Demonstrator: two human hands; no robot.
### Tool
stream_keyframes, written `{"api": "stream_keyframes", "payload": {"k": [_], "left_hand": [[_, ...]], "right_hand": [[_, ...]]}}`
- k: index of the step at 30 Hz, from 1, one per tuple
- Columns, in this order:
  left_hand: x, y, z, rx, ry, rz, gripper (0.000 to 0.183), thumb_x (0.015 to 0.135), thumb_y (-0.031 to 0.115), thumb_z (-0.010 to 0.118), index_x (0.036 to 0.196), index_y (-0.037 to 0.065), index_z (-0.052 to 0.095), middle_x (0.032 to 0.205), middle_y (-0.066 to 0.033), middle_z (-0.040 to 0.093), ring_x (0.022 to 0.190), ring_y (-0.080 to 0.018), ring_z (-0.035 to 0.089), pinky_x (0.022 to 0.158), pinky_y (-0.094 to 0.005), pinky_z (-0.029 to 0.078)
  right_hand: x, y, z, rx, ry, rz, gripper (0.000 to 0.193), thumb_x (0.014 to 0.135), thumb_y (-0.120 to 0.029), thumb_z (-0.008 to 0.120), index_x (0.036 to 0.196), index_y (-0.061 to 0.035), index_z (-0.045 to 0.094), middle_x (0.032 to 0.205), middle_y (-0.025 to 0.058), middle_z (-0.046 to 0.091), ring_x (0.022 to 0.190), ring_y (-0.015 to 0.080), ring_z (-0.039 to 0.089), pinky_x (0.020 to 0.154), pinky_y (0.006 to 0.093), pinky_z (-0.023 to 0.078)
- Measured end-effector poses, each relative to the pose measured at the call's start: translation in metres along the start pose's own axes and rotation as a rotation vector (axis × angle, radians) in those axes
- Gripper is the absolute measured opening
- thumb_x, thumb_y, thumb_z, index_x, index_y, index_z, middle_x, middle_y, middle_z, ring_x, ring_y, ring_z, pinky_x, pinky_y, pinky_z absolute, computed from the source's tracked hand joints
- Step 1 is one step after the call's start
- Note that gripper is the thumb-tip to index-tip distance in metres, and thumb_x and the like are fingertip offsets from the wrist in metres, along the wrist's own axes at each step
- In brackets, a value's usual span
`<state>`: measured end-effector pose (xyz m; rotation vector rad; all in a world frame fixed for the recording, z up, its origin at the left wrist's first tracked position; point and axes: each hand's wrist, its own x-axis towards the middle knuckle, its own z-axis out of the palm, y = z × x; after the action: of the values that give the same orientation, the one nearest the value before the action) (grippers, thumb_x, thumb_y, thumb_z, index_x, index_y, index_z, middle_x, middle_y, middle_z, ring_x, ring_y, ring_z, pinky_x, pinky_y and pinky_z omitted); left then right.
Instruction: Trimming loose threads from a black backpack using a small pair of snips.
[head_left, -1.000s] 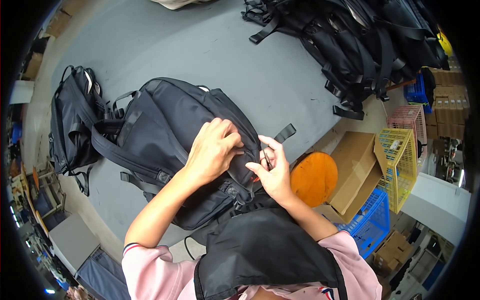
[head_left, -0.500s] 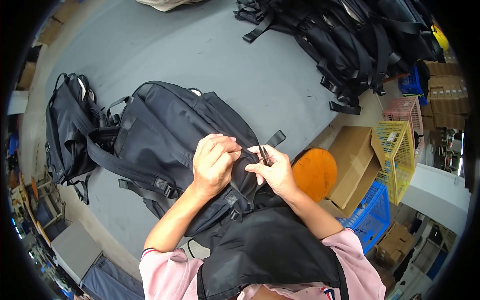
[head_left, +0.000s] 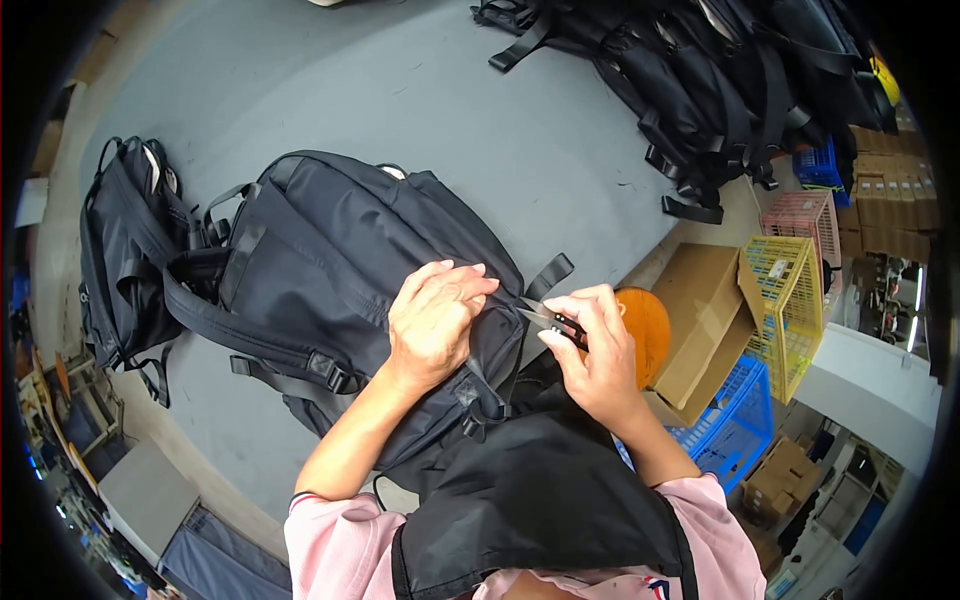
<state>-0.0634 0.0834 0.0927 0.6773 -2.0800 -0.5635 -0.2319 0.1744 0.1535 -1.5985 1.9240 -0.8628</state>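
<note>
A black backpack [head_left: 330, 230] lies on the grey table in front of me, its lower right end near my body. My left hand [head_left: 432, 325] is closed over that end, fingers curled against the fabric; its fingertips are partly hidden, so any thread between them does not show. In my right hand [head_left: 605, 355] are small thread snips [head_left: 545, 317] with dark handles, held between thumb and fingers. Their blades point left at the backpack's corner, close beside a short webbing strap [head_left: 551, 275] that sticks out from it.
A second black backpack [head_left: 130, 260] lies at the table's left edge. Several black bags [head_left: 700, 90] are heaped at the far right of the grey table [head_left: 480, 150]. Right of me stand a round wooden stool [head_left: 645, 335], an open carton [head_left: 705, 320], a yellow crate [head_left: 785, 320] and a blue crate [head_left: 735, 430].
My right hand has drawn a little right, away from my left, and turned so the snips now point left at the bag's corner. My left hand stays on the backpack.
</note>
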Motion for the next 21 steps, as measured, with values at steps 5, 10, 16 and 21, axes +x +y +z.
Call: {"api": "stream_keyframes", "payload": {"k": [5, 10, 16, 21], "left_hand": [[-0.003, -0.001, 0.001, 0.017, 0.016, 0.019, 0.019, 0.071, -0.006, 0.065, 0.074, 0.004, 0.050, 0.086, -0.0101, 0.070, 0.089, -0.0255, 0.068, 0.085, -0.0409, 0.048], [-0.004, 0.000, 0.003, 0.025, 0.028, 0.024, 0.018, 0.071, -0.005, 0.066, 0.074, 0.004, 0.050, 0.086, -0.0100, 0.070, 0.089, -0.0254, 0.068, 0.085, -0.0407, 0.048], [-0.004, -0.003, 0.004, 0.047, 0.043, 0.047, 0.016, 0.073, -0.003, 0.064, 0.071, 0.004, 0.050, 0.086, -0.0071, 0.069, 0.089, -0.0223, 0.067, 0.085, -0.0381, 0.048], [-0.005, -0.003, 0.005, 0.047, 0.049, 0.048, 0.015, 0.074, -0.003, 0.064, 0.072, 0.004, 0.051, 0.086, -0.0073, 0.069, 0.090, -0.0222, 0.067, 0.086, -0.0382, 0.047]], "right_hand": [[0.005, -0.011, -0.004, -0.082, -0.095, 0.016, 0.018, 0.080, -0.010, 0.065, 0.097, -0.0071, 0.061, 0.084, 0.0073, 0.052, 0.064, 0.0238, 0.058, 0.055, 0.0334, 0.045], [0.008, -0.013, -0.001, -0.102, -0.094, 0.020, 0.018, 0.079, -0.009, 0.065, 0.097, -0.0067, 0.061, 0.079, 0.0068, 0.050, 0.062, 0.0229, 0.055, 0.053, 0.0324, 0.044], [0.004, -0.010, 0.002, -0.087, -0.076, 0.024, 0.018, 0.079, -0.008, 0.066, 0.096, -0.0059, 0.062, 0.079, 0.0074, 0.050, 0.063, 0.0212, 0.056, 0.053, 0.0317, 0.044], [0.001, -0.006, 0.004, 0.044, -0.103, 0.082, 0.018, 0.082, -0.012, 0.063, 0.098, -0.0058, 0.060, 0.085, 0.0083, 0.052, 0.069, 0.0269, 0.061, 0.056, 0.0354, 0.047]]}}
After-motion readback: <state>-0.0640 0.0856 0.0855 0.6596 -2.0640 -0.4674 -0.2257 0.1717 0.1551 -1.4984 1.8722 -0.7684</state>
